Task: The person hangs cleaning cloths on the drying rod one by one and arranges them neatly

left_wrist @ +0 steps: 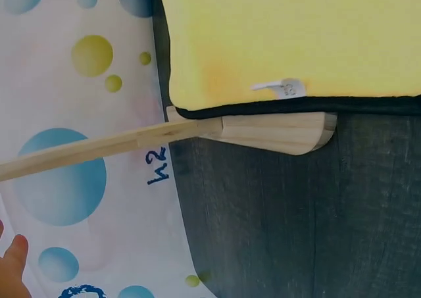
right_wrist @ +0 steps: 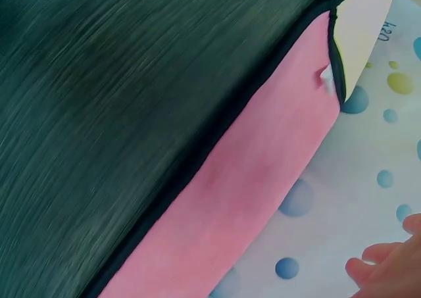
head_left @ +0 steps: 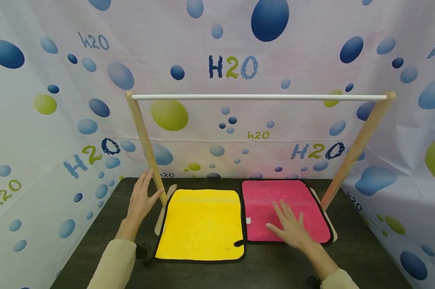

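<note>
A yellow cloth with black edging lies flat on the dark table, a black loop at its lower right corner. To its right lies a pink cloth, also black-edged, with a small white tag on its left side. My left hand, fingers extended, is beside the left wooden post, left of the yellow cloth. Over the pink cloth my right hand spreads its fingers and holds nothing. In the right wrist view the fingers show apart from the pink cloth.
A rack with a white rod spans above both cloths, carried by the left post and a right wooden post. Its wooden feet stand on the dark table. A bubble-printed curtain hangs behind and at the sides.
</note>
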`<action>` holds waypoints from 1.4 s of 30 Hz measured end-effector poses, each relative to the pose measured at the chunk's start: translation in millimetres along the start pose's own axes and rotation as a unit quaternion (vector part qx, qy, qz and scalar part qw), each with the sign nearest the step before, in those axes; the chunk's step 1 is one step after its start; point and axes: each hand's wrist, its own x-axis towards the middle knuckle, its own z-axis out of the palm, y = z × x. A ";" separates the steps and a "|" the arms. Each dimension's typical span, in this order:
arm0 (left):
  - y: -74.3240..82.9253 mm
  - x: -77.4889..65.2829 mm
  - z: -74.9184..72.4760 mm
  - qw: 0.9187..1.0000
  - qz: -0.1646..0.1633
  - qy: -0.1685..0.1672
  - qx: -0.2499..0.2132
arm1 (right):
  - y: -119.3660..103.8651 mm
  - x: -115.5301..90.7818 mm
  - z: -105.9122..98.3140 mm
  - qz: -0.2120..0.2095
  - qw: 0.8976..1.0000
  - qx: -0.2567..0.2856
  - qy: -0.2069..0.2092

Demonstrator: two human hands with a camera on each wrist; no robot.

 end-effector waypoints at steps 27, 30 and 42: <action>0.5 32.0 8.6 0.994 -0.075 -0.070 -0.036 | -58.1 13.7 67.1 -0.019 0.995 0.071 -0.066; -1.4 31.9 9.0 0.995 -0.070 -0.057 -0.033 | -62.0 14.0 72.0 -0.031 0.992 0.094 -0.078; -10.9 35.0 8.3 0.999 -0.033 -0.026 -0.015 | -78.8 20.5 92.0 -0.057 0.970 0.197 -0.133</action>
